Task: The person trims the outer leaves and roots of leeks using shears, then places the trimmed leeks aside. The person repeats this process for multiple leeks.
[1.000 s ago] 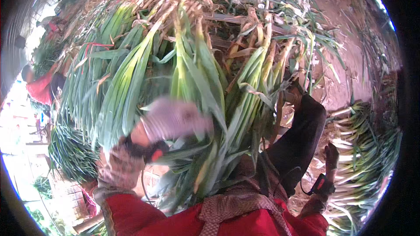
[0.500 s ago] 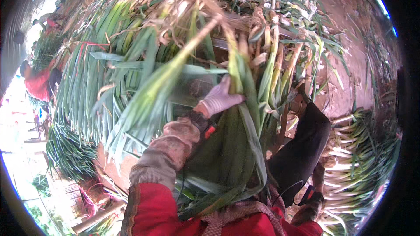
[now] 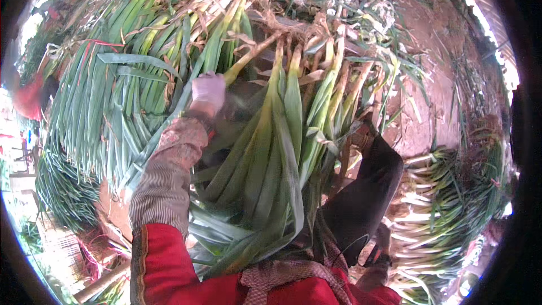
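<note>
My left hand (image 3: 209, 89), in a pale glove, is closed around a leek (image 3: 251, 61) at the left side of the heap in front of me. The leek's root end points up and right. Just right of that hand, several long green leeks (image 3: 276, 130) fan down toward my body, roots at the far end. My right hand (image 3: 383, 244) is low at the right, beside my dark-clad leg (image 3: 361, 183). It is dark and blurred, so its fingers and anything in them cannot be made out.
A big pile of leeks (image 3: 101, 113) lies at the left. Trimmed leaf scraps (image 3: 344, 0) cover the ground at the back. A row of leeks with white stems (image 3: 418, 220) lies at the right. A person in red (image 3: 29, 97) is at the far left, near a dark green bundle (image 3: 68, 197).
My left hand has moved left from the leeks in the middle and now grips a leek nearer the left pile. The whole view has shifted slightly. My right hand stays low at the right.
</note>
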A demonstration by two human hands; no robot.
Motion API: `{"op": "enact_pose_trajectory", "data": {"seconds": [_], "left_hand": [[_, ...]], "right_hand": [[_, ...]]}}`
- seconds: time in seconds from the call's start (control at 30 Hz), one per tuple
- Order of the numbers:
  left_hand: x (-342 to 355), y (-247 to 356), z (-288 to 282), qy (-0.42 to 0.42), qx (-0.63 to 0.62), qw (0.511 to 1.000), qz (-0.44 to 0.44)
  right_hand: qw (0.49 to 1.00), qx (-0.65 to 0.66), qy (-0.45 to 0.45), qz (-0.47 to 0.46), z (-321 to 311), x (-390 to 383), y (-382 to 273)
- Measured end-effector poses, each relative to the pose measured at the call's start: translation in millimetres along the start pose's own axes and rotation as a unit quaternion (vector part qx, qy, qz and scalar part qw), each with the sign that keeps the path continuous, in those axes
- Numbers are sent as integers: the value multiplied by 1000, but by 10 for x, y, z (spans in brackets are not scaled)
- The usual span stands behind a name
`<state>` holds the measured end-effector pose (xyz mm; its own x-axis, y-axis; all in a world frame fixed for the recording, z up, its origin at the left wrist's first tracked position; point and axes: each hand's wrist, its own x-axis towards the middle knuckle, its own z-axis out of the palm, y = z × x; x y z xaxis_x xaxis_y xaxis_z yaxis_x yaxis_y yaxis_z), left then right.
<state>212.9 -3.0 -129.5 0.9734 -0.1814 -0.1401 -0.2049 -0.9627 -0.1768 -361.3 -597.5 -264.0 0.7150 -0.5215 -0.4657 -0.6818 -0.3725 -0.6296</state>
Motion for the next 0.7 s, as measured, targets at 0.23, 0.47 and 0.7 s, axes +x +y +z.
{"op": "enact_pose_trajectory", "data": {"seconds": [0.23,0.47,0.7], "left_hand": [[127,338,-676,-68,-342,928,128],[453,72,-543,-22,-106,980,-169],[696,-145,42,11,-184,961,-204]], "right_hand": [[997,8,-9,76,182,-399,41],[993,14,-16,114,371,-561,106],[992,-4,-25,121,494,-504,14]]}}
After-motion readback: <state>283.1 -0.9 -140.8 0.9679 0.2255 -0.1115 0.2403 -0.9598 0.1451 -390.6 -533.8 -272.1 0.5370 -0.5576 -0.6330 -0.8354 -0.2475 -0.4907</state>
